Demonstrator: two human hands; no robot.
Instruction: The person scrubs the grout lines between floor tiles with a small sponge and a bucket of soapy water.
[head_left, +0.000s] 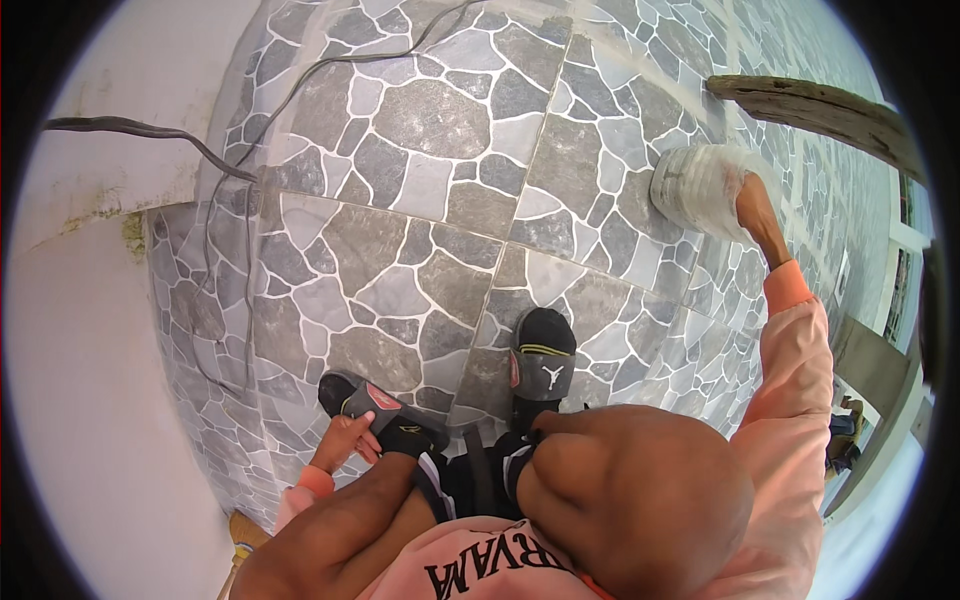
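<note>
My right hand (754, 202) reaches into the mouth of a translucent ribbed plastic container (675, 184) on the stone-patterned tile floor at the right. Its fingers are hidden or blurred there, so their grip cannot be told. Low on the left, my left hand (351, 441) rests beside my left foot, with its fingers loosely bent and apart near the strap of a black and grey slide sandal (375, 401). No object shows in it. The other slide sandal (544, 367) is on my right foot, flat on the floor.
A dark cable (300, 82) winds across the floor at the left, close to the white wall (82, 322). A weathered wooden plank (810, 101) juts in at the upper right beyond the container. Broom bristles (247, 531) show at the lower left.
</note>
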